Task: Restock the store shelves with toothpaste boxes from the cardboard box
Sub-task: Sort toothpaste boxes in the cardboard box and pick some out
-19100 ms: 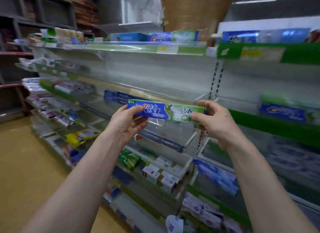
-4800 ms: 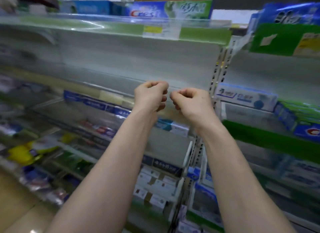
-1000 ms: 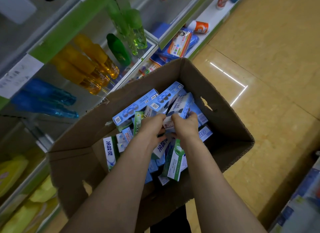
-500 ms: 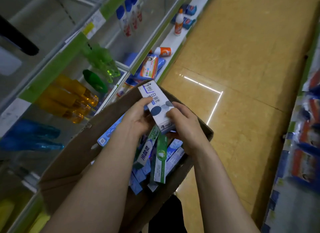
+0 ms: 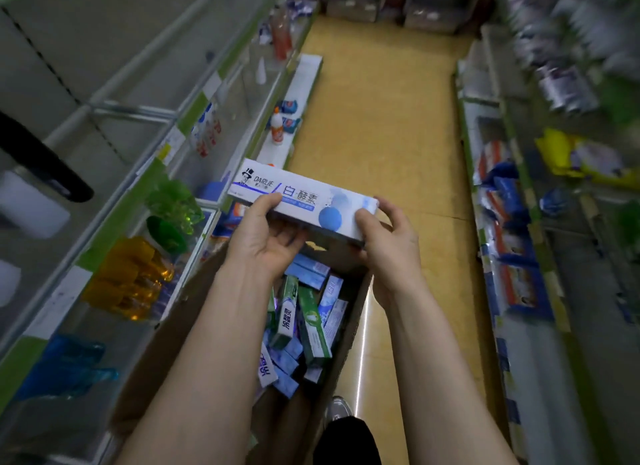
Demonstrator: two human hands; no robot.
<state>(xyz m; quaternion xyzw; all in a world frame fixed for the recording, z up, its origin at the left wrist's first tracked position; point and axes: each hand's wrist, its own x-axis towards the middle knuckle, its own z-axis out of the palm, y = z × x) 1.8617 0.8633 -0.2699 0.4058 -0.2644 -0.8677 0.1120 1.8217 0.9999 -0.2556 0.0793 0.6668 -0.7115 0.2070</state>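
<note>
Forearms, yours, run up from the bottom edge over the carton [image 5: 162,371], which stands open on the floor [image 5: 381,125] against the left shelves [image 5: 114,205]. Your shoe [image 5: 337,407] shows just beside its right wall. Inside the carton lie loose toothpaste boxes [image 5: 313,329], green, blue and white, jumbled at all angles.

Above the carton's far end, you hold one white box [image 5: 304,200] lengthwise in both hands, label up, clear of the pile below. Your left hand [image 5: 266,238] grips it near the middle, with the thumb laid on the top face and the fingers curled underneath. Your right hand [image 5: 386,243] grips the right end. Its thumb sits on top beside a printed blue disc, and its fingers wrap under and round the end.

On the left shelves, blue bottles [image 5: 65,364] stand nearest you, then orange bottles [image 5: 128,281], then green bottles [image 5: 173,205]. Farther along stands a white bottle [image 5: 276,130] with an orange cap. The yellow floor runs ahead between these and the right shelves [image 5: 512,174], where the packs are too blurred to tell apart.
</note>
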